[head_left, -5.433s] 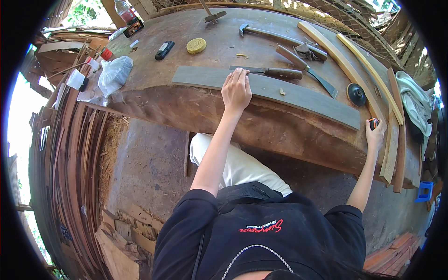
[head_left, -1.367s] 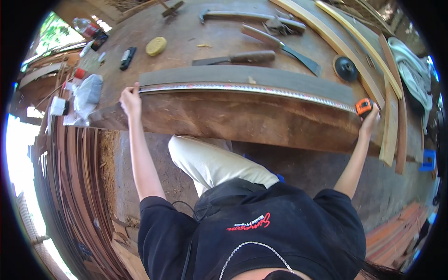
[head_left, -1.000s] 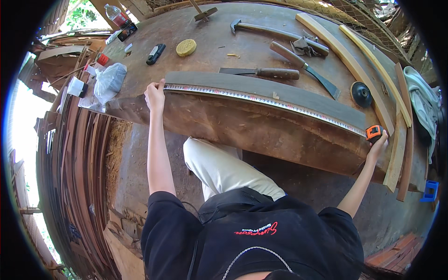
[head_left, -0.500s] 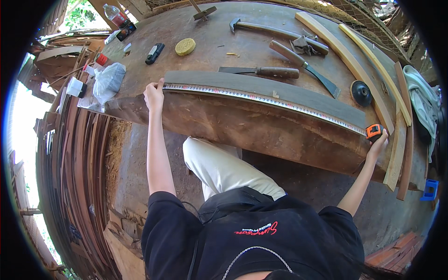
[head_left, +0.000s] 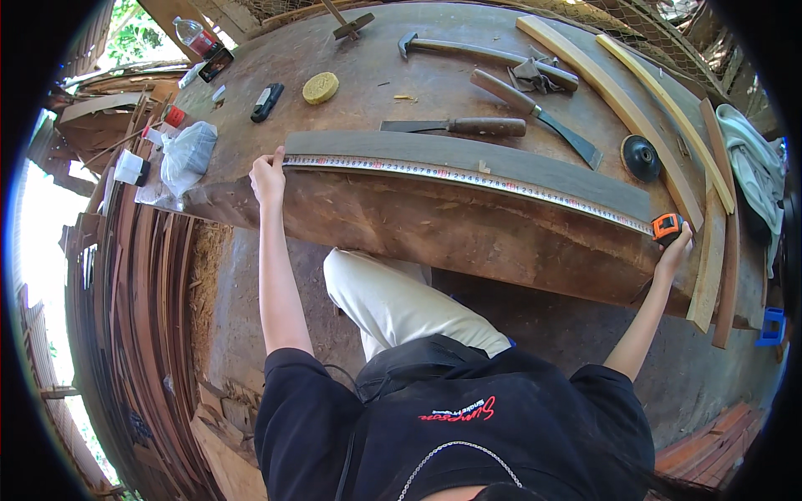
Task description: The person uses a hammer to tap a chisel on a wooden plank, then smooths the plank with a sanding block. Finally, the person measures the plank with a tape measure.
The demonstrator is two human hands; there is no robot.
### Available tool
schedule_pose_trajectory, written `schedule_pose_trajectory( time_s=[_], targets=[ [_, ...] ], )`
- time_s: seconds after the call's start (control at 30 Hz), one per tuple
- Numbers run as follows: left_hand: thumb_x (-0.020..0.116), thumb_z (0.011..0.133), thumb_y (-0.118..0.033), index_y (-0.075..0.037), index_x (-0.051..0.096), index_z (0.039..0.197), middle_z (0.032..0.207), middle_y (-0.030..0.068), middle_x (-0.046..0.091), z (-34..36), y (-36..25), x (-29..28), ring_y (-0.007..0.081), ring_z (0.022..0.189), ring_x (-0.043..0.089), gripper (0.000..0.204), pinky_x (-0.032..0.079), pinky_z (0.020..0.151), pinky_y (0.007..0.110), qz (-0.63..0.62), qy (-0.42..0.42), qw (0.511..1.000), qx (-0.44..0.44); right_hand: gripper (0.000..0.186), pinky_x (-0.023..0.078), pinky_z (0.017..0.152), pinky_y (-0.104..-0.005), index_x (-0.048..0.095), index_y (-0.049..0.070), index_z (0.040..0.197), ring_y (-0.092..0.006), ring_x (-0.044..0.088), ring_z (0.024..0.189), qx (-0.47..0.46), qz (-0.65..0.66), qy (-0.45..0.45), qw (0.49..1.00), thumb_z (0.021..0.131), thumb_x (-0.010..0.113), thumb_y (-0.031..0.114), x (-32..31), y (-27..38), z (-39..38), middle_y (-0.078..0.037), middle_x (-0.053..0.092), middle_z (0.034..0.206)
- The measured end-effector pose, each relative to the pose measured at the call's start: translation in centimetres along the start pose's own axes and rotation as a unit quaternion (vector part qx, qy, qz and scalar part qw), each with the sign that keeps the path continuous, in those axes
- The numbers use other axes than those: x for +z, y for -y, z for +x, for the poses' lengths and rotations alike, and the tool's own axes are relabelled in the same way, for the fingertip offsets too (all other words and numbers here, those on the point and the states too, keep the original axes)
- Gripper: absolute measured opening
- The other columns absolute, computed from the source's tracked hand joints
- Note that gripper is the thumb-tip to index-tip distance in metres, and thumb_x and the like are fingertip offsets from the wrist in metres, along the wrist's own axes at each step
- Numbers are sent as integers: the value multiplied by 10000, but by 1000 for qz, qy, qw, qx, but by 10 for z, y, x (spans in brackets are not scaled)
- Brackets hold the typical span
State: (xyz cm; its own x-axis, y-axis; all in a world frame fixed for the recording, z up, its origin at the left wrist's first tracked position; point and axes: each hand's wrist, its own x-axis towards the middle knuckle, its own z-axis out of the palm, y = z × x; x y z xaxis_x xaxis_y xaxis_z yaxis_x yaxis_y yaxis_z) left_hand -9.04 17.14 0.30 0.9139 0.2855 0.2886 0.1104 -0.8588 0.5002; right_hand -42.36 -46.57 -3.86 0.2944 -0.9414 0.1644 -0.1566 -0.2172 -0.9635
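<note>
A grey wooden board (head_left: pixel 401 146) lies along the near edge of the workbench. Stretched along its front edge is the marked blade (head_left: pixel 476 179) of a tape measure. My left hand (head_left: pixel 267 178) is closed at the board's left end, pinching the blade's tip there. At the right end, my right hand (head_left: pixel 675 250) grips the orange and black tape measure case (head_left: pixel 667 228). Just behind the board rest a wide chisel with a dark wooden handle (head_left: pixel 489 126) and another chisel with a flared blade (head_left: pixel 576 144).
Across the workbench (head_left: pixel 334 192) lie a claw hammer (head_left: pixel 476 52), a yellow round block (head_left: pixel 320 88), a black handheld device (head_left: pixel 266 102) and a black disc (head_left: pixel 642 159). Pale wooden strips (head_left: pixel 618 96) line the right side. A plastic bag (head_left: pixel 185 159) sits at the left corner.
The whole scene has shifted slightly left in the view. Both hands keep their holds, and the blade stays stretched along the board.
</note>
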Motion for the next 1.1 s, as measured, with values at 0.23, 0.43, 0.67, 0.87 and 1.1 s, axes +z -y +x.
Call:
schedule_pose_trajectory(
  time_s=[0.23,0.43,0.67,0.87,1.1],
  targets=[
    [589,860,-488,-25,696,869,851,178,682,0,0,-1,333,863,650,475,476,787,410,9,2,1000,-3,406,360,414,-228,578,62,818,-92,498,497,2,1,0,1000,917,420,422,3,5,-3,-10,538,636],
    [589,856,-500,-30,696,877,859,172,684,-1,-1,-2,329,864,652,482,478,784,409,4,5,1000,-6,394,348,402,-226,573,69,803,-87,482,480,-10,18,26,999,917,425,415,-2,-2,1,-4,523,617],
    [588,857,-501,-30,695,886,872,176,684,-1,-2,-1,333,876,651,485,478,790,410,8,6,1000,-16,405,354,405,-226,572,66,805,-92,493,488,-3,15,15,1000,909,427,430,1,2,-2,-12,534,626],
    [586,859,-500,-30,695,888,873,179,683,0,-1,-2,337,882,649,483,478,790,412,5,14,1000,-12,410,357,406,-227,574,61,807,-99,492,477,-11,11,20,1000,911,422,427,0,-2,1,-15,531,613],
    [577,863,-505,-32,695,887,871,175,683,0,-2,-2,335,877,648,488,475,789,416,8,21,999,-24,410,356,401,-229,571,57,794,-102,484,458,-6,12,5,1000,919,415,415,3,4,-3,-17,529,596]
  ],
)
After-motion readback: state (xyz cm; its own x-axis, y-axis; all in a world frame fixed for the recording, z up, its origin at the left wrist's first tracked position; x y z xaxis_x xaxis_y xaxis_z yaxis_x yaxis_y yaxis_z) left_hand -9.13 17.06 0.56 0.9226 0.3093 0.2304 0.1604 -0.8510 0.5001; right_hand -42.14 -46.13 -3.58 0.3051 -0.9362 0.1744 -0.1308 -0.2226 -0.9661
